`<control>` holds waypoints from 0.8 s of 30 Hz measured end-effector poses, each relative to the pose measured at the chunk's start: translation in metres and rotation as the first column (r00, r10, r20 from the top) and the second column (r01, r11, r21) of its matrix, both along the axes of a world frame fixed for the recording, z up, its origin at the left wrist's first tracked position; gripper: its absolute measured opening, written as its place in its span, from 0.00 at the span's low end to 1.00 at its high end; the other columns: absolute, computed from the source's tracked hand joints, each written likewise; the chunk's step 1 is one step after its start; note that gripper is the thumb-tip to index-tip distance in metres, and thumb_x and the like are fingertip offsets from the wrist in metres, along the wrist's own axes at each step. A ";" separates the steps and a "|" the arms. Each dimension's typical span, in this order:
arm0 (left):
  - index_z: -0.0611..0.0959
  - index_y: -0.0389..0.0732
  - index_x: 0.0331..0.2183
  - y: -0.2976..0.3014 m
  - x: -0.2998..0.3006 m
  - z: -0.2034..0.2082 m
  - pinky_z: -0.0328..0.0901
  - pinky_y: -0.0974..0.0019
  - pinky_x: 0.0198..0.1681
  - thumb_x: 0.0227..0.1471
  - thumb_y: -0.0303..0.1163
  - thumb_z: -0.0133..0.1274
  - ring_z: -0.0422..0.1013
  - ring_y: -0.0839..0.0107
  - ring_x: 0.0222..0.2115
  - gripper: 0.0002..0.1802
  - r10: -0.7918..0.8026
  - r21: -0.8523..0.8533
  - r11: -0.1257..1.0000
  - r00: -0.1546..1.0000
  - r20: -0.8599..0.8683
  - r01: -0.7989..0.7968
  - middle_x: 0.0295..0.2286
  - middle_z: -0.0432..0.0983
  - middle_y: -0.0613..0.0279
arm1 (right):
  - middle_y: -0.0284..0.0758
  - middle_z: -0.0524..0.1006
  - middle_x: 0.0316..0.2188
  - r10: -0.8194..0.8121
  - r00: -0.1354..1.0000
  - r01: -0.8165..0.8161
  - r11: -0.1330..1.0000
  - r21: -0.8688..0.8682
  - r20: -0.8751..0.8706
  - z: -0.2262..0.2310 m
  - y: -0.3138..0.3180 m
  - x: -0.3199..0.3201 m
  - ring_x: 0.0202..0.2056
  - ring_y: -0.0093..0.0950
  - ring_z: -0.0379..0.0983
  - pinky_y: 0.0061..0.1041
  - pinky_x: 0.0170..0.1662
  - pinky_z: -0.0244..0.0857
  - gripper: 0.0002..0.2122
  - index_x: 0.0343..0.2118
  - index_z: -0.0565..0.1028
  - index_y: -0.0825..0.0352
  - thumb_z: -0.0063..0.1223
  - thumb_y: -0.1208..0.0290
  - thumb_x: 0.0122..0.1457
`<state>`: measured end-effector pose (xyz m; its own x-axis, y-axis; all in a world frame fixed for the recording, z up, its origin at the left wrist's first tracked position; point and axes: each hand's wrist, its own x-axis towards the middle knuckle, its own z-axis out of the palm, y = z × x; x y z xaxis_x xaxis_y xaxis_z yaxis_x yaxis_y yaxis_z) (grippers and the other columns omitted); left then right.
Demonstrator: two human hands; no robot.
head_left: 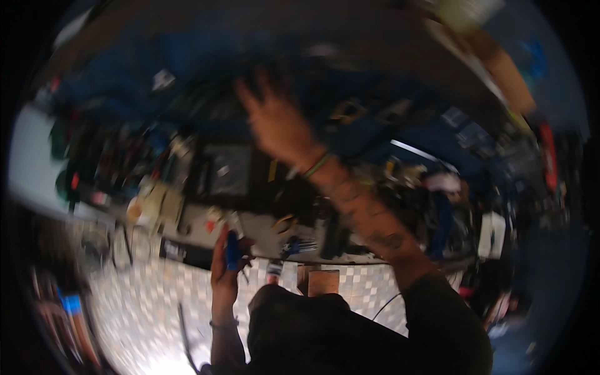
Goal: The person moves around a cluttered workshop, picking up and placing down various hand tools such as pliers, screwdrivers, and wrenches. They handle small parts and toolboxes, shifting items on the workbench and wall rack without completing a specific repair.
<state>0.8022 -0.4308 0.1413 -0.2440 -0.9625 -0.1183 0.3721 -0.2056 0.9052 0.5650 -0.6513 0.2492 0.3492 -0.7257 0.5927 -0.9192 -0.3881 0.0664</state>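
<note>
My left hand (225, 265) is low, in front of the workbench's near edge, closed around a blue object (232, 251). The object is short and smooth like a tool handle; blur hides its exact kind. Stretched out over the bench, my right hand (278, 128) is up against the dark blue back area, fingers spread and nothing seen in them. Near its fingertips hang dark tools, too smeared to name. A pair of yellow-handled tools (347, 112) hangs to the right of this hand.
The cluttered workbench (253, 224) carries a flat grey sheet (229, 169), a blue-and-black tool (290, 245) and many loose parts. At the right end stands a white container (492, 235). A cardboard box (324, 282) sits on the tiled floor (150, 294). A shelf with a brown box (506, 72) is at the upper right.
</note>
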 end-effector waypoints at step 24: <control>0.63 0.41 0.69 0.185 -0.331 0.037 0.73 0.67 0.44 0.58 0.24 0.61 0.77 0.66 0.49 0.42 -0.167 -0.130 0.934 0.728 0.665 0.333 0.57 0.72 0.53 | 0.38 0.83 0.36 0.003 0.051 0.192 0.981 -0.012 0.999 0.017 0.382 -0.531 0.36 0.29 0.84 0.28 0.40 0.81 0.19 0.49 0.75 0.73 0.70 0.75 0.57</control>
<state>0.4716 -0.2457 0.1787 -0.4274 -0.8955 -0.1240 -0.3403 0.0323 0.9398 0.0339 -0.2693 0.2664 -0.7021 -0.5976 0.3874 -0.1866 -0.3706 -0.9099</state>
